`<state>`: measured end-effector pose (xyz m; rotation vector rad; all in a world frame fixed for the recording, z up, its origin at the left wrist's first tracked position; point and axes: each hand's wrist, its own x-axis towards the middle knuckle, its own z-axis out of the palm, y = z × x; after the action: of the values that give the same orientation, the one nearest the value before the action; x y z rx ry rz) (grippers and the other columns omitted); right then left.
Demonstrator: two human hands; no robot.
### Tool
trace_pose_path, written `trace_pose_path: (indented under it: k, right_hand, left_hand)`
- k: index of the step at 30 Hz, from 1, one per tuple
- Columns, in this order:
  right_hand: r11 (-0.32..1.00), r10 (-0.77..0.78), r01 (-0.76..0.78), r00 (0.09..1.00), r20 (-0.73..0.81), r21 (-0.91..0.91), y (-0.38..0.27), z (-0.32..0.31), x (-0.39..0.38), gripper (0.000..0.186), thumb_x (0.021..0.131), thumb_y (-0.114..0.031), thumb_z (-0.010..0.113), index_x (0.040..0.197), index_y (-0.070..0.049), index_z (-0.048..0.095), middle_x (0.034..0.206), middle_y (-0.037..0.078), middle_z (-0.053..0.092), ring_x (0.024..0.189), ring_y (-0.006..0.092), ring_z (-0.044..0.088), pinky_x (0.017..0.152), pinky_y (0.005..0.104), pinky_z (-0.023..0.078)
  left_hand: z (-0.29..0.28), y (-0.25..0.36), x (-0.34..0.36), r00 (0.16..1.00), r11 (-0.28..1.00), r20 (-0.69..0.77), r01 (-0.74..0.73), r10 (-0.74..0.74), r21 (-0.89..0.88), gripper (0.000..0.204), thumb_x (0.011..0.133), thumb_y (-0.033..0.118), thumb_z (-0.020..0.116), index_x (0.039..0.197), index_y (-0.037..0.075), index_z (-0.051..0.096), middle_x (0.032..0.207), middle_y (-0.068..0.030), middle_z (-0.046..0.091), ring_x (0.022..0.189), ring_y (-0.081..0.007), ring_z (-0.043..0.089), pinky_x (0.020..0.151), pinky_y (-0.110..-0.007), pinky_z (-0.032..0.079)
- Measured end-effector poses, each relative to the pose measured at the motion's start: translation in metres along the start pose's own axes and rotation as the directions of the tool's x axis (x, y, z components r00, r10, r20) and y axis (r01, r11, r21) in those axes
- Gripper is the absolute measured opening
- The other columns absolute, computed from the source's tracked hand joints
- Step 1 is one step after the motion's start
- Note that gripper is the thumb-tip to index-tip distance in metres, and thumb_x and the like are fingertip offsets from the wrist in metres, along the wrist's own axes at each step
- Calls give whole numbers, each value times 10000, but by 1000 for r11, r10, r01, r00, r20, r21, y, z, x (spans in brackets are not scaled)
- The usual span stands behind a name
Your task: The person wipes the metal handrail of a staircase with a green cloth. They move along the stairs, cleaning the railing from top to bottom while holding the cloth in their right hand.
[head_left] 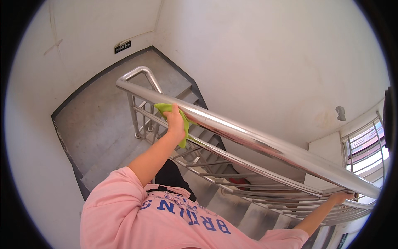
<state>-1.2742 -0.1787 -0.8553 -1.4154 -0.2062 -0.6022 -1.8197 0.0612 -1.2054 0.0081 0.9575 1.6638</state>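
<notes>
Left hand: yours point(176, 124) was closed on a green cloth point(185, 139), thumb up, with the other fingers mostly hidden.
Cloth: it was bunched against the near side of the handrail point(248, 137), its lower end hanging beside a thinner bar point(248, 162).
Right hand: yours point(342, 197) was at the railing's lower right end, just under the handrail; you could not tell whether it gripped.
Handrail: shiny metal, it sloped from a bend near the landing point(99, 128) toward the barred window point(365, 141).
Stairs: grey steps point(253, 218) lay below the bars.
Wall: a dark sign point(122, 47) hung above the landing.
</notes>
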Motion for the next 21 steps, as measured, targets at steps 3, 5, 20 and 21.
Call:
trace_pose_path:
  k: [3, 5, 20, 21]
  right_hand:
    - [999, -32, 32, 999, -5, 16, 6, -3, 5, 755, 893, -615, 286, 1277, -1, 498, 1262, 211, 526, 1144, 351, 514, 970, 367, 414]
    - [999, -45, 45, 999, -4, 28, 15, -3, 18, 833, 869, -666, 300, 1275, 37, 484, 1245, 244, 526, 1142, 366, 512, 974, 365, 410]
    - [995, -76, 75, 997, 15, 73, 42, -3, 56, 818, 876, -650, 326, 1274, 47, 484, 1240, 228, 533, 1106, 353, 530, 963, 374, 415]
    - [994, -72, 70, 997, 14, 86, 39, 0, 52, 814, 876, -650, 328, 1274, 42, 486, 1238, 230, 534, 1106, 353, 530, 962, 375, 415]
  left_hand:
    - [0, 6, 10, 999, 993, -6, 32, -33, -117, 568, 920, 404, 477, 1273, 15, 261, 1269, -144, 401, 1137, -259, 463, 962, -392, 401]
    - [-8, 5, 29, 998, 984, 18, 55, -53, -171, 556, 919, 396, 467, 1273, 8, 284, 1247, -149, 428, 1101, -265, 493, 938, -398, 419]
    - [-50, 40, 130, 958, 995, -271, -83, 96, 61, 580, 896, 331, 403, 1300, -78, 329, 1273, -206, 462, 1128, -301, 502, 969, -392, 395]
    - [-54, 40, 137, 962, 994, -251, -89, 103, 67, 589, 898, 328, 399, 1316, -78, 315, 1293, -211, 449, 1145, -305, 493, 976, -392, 388]
